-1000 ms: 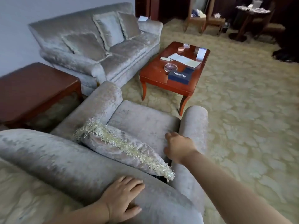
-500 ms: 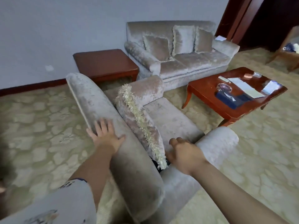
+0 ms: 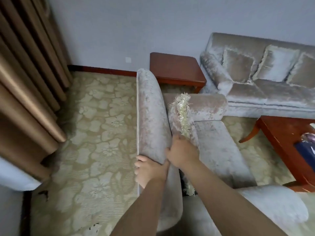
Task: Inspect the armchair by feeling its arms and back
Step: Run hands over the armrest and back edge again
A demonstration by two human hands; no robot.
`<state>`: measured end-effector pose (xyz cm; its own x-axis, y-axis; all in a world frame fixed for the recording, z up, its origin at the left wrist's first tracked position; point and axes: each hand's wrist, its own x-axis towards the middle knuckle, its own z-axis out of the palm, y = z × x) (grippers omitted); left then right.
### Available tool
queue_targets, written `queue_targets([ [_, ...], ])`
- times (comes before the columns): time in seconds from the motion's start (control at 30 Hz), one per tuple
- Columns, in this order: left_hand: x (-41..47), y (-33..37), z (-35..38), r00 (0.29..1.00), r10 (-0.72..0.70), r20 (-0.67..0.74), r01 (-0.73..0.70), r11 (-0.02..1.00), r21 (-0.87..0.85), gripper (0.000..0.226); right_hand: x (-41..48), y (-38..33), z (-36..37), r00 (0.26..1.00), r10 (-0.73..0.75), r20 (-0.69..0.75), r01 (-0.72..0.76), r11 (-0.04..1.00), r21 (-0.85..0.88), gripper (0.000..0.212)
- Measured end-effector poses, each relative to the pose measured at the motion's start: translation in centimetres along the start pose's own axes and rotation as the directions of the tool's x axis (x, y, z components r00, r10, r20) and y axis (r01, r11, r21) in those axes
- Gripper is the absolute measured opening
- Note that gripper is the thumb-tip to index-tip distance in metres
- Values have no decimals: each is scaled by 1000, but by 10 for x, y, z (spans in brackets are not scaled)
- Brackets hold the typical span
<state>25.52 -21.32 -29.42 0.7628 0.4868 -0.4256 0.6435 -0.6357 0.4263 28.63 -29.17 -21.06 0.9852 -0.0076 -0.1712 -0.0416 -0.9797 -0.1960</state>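
Grey armchair point(image 3: 213, 147) is sitting mid-frame on patterned carpet point(image 3: 102, 133), its backrest point(image 3: 150, 116) running from 12 to 6 o'clock. Person's left hand point(image 3: 150, 171) is gripping the backrest from the outer side, fingers curling round the edge. Their right hand point(image 3: 182, 154) is pressing the inner side beside the fringed cushion point(image 3: 182, 116); its fingers are hidden, so cannot tell the curl. Sofa point(image 3: 264, 92) at 2 o'clock, curtain point(image 3: 25, 82) at 9.

Soft daylight, blurred wide-angle edges
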Motion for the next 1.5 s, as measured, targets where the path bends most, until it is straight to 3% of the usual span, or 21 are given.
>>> queue_targets([
  [0.17, 5, -2, 7, 995, 16, -96, -9, 998, 69, 116, 36, -15, 20, 992, -119, 43, 122, 991, -63, 45],
  [0.3, 7, -2, 10, 982, 42, -182, -19, 992, 127, 119, 60, -22, 36, 910, -409, 70, 414, 902, -121, 44],
  [0.4, 9, -2, 11, 983, 19, -184, 1, 994, 109, 118, 74, -27, 42, 752, -642, 146, 659, 737, -152, 39],
  [0.53, 2, 1, 8, 988, 7, -153, 1, 999, 49, 95, 78, -30, 51, 505, -785, 359, 863, 469, -188, 38],
  [0.7, -59, -29, 30, 900, -284, -331, 324, 943, 73, 88, 54, -26, 63, 191, -869, 456, 980, 146, -132, 39],
  [0.77, -86, -48, 50, 811, -367, -456, 362, 927, -101, 76, 39, -28, 69, 42, -864, 501, 999, 22, -47, 39],
  [0.8, -97, -54, 60, 757, -434, -489, 333, 899, -284, 68, 30, -30, 72, -23, -851, 525, 999, -32, -7, 39],
  [0.87, -107, -56, 76, 683, -580, -443, 147, 704, -695, 53, 17, -32, 79, -111, -833, 543, 994, -102, 47, 40],
  [0.93, -104, -45, 86, 627, -694, -355, -64, 409, -910, 48, 13, -33, 85, -117, -835, 538, 993, -117, 35, 44],
  [0.97, -99, -39, 88, 579, -745, -331, -127, 319, -939, 52, 15, -34, 87, -112, -843, 525, 992, -123, 14, 47],
  [1.03, -86, -36, 92, 478, -817, -323, -194, 260, -946, 61, 19, -34, 92, -125, -864, 487, 989, -145, -2, 53],
  [1.13, -73, -35, 96, 399, -861, -316, -226, 242, -944, 54, 25, -37, 97, -177, -856, 486, 982, -184, 34, 56],
  [1.27, -65, -24, 91, 310, -877, -366, -228, 305, -925, 55, 37, -43, 95, -225, -836, 501, 972, -231, 53, 58],
  [1.5, -47, -14, 75, 299, -839, -455, -171, 422, -890, 47, 62, -56, 84, -277, -846, 456, 961, -255, 111, 48],
])
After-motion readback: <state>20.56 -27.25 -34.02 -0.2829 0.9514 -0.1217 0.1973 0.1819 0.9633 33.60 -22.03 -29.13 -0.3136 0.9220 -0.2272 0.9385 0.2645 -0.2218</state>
